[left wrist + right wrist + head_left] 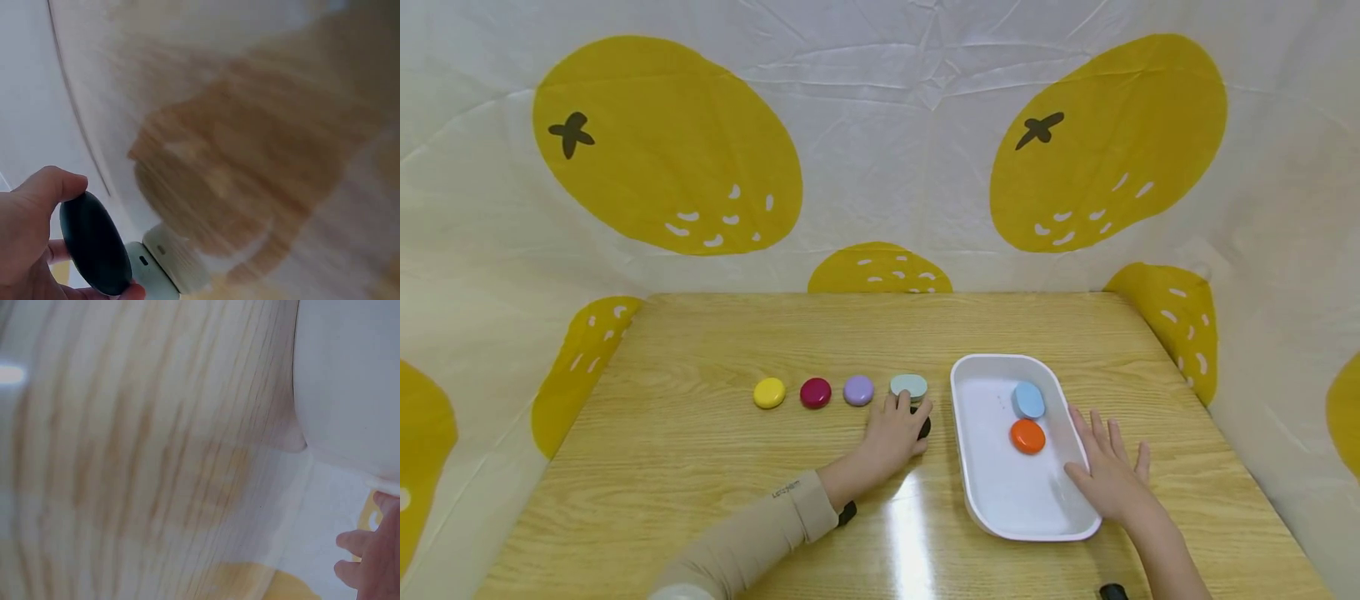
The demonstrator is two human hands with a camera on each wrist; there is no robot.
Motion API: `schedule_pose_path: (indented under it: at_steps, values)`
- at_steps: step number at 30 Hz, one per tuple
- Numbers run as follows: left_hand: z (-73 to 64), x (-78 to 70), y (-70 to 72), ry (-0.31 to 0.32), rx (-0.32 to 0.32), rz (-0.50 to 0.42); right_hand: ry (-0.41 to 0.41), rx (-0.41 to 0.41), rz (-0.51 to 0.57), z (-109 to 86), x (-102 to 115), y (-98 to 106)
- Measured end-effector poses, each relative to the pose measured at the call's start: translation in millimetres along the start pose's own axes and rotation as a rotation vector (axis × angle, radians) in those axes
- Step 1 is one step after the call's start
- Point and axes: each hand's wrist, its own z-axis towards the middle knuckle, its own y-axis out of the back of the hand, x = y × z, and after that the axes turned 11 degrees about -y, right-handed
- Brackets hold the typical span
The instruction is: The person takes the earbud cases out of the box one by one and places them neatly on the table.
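Observation:
My left hand (pixel 889 440) grips a glossy black oval disc (pixel 924 423) just left of the white tray. In the left wrist view the disc (pixel 95 245) stands on edge between thumb and fingertips. Right behind it lies a pale green oval piece (pixel 908 384), which shows a small dark slot in the left wrist view. My right hand (pixel 1111 479) lies along the right rim of the white tray (pixel 973 467), fingers spread and fairly straight. Inside the tray are a light blue oval piece (pixel 1028 401) and an orange round one (pixel 1027 436).
A yellow disc (pixel 769 392), a dark red disc (pixel 816 392) and a lilac disc (pixel 858 390) stand in a row left of the pale green piece. The wooden table (pixel 700 483) meets a hanging cloth (pixel 895 167) with yellow fruit prints at its back and sides.

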Motion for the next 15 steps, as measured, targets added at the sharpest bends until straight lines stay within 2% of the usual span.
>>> schedule_pose_path:
  at_steps: [6, 15]
  values:
    - [-0.4, -2.3, -2.6, 0.02, 0.001, -0.029, -0.002, 0.006, 0.005, -0.2, 0.9, 0.1]
    - [0.4, -1.5, -7.9, 0.021, 0.037, -0.076, -0.005, 0.012, 0.01, -0.2, 2.0, 0.9]
